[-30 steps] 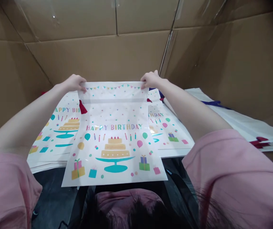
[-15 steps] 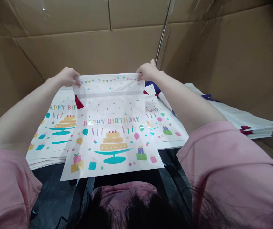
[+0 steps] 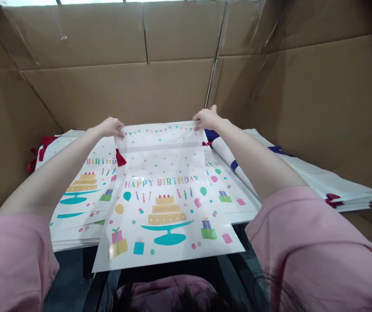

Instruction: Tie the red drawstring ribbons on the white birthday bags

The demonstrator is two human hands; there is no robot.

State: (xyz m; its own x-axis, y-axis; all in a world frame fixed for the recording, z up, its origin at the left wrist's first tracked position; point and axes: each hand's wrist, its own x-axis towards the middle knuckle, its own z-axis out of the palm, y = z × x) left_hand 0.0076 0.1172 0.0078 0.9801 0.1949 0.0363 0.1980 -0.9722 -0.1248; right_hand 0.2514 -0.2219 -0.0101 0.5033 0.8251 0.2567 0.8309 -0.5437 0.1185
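A white gift bag (image 3: 163, 169), printed with HAPPY BIRTHDAY, a cake, balloons and presents, is stretched flat between my hands. My left hand (image 3: 112, 127) pinches its upper left corner. At the upper right corner the fingers of my right hand (image 3: 206, 118) are closed on the edge. A red ribbon end (image 3: 120, 157) hangs at the bag's left side, and a smaller red bit shows at the right. The bag's lower edge sticks out over the front of the work surface. Beneath and to the left lies a stack of matching printed bags (image 3: 82, 201).
Another printed bag (image 3: 230, 186) lies to the right, beside a rolled white piece with blue bands (image 3: 234, 167). Farther right is a stack of white bags (image 3: 322, 173) with red and blue ribbons. Cardboard walls (image 3: 117, 93) enclose the back and sides.
The view has tilted up, so everything sits lower, and a bright strip shows at the top. More of the left stack and its red ribbons is visible. Both hands keep their grip on the bag.
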